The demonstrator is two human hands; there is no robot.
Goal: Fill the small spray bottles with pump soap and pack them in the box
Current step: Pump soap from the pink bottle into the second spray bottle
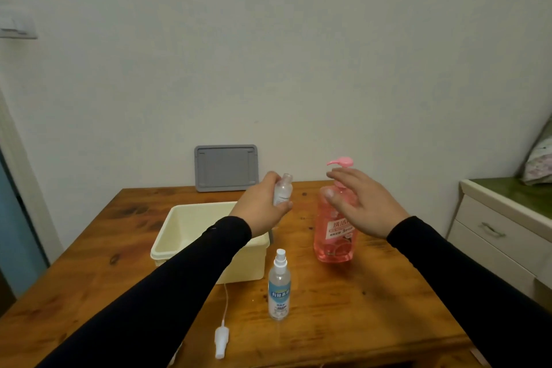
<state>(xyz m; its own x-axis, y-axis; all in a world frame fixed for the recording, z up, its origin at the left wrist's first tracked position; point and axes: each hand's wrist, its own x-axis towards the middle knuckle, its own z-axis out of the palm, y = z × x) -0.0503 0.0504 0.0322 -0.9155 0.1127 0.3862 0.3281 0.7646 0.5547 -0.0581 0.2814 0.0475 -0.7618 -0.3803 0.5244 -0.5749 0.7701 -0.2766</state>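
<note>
Our left hand (263, 203) grips an uncapped small spray bottle (283, 192). Our right hand (363, 203), fingers relaxed, hovers before the pink pump soap bottle (334, 236).

Two small spray bottles: an open one (282, 192) held up at centre, a capped one (278, 287) standing near. One loose spray head (222, 340) lies near left. One pink soap bottle (335, 230) stands right. One cream box (206, 240) sits left, one grey lid (226, 168) far. Two hands: left hand (263, 203), right hand (363, 201).
</note>
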